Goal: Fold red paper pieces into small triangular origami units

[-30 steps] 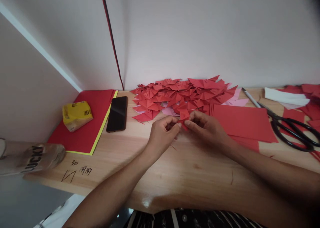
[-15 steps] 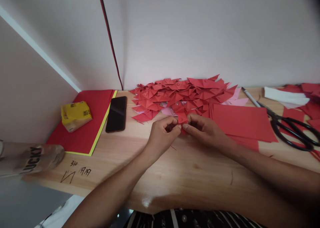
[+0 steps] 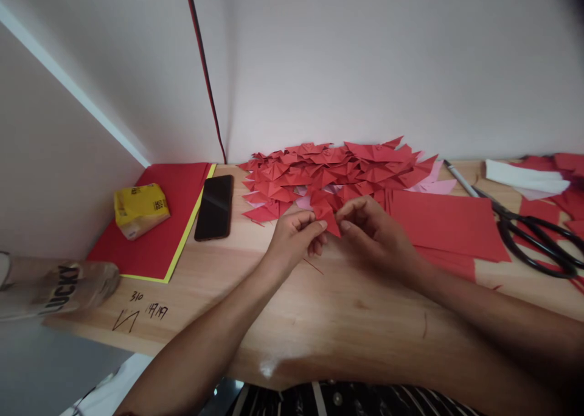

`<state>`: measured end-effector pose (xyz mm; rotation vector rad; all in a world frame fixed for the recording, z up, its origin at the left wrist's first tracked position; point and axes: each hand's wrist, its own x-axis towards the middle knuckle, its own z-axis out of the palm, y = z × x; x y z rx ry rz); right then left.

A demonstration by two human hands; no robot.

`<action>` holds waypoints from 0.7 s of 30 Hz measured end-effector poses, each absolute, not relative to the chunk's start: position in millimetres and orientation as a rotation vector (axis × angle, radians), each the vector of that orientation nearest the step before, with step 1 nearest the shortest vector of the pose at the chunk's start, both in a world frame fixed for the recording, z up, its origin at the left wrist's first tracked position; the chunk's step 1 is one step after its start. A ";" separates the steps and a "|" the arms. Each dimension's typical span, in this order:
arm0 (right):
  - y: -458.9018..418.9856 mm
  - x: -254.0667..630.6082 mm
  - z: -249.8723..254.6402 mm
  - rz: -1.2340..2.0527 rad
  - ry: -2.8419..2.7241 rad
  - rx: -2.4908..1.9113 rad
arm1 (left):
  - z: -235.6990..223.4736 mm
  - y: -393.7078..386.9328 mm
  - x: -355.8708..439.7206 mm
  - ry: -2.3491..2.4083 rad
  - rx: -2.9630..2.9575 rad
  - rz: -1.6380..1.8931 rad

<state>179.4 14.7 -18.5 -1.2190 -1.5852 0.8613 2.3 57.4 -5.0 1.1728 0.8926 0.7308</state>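
Observation:
My left hand (image 3: 296, 233) is closed, pinching a small folded piece of red paper (image 3: 325, 212) between thumb and fingers. One pointed corner of the paper hangs down to the right of the thumb. At its right edge is my right hand (image 3: 371, 224), fingers curled and thumb and index tips close together; whether they grip the paper I cannot make out. Just behind the hands lies a broad pile of folded red paper pieces (image 3: 319, 166) with sharp points, some pink paper showing among them. A stack of flat red paper sheets (image 3: 449, 221) lies beside my right hand.
To the right are black-handled scissors (image 3: 538, 239), a pen (image 3: 460, 179) and a white folded strip (image 3: 524, 176). On the left lie a phone (image 3: 214, 208), red sheets (image 3: 150, 255) under a yellow packet (image 3: 141, 210), and a clear bottle (image 3: 59, 285). A wall stands behind.
The folded paper has turned and spread, a pointed corner now showing. My right fingertips have moved slightly right, and my left hand has shifted a little to the left.

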 end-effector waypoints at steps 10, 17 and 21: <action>14.7 181.4 -14.3 0.696 -1.806 -1.190 | -4.2 55.0 3.1 0.813 1.034 0.652; 12.5 179.8 -13.4 0.878 -1.550 -1.246 | -1.5 51.9 5.5 0.822 1.049 0.702; 14.1 180.4 -15.1 0.983 -1.460 -1.223 | -1.6 51.4 5.3 0.839 1.105 0.686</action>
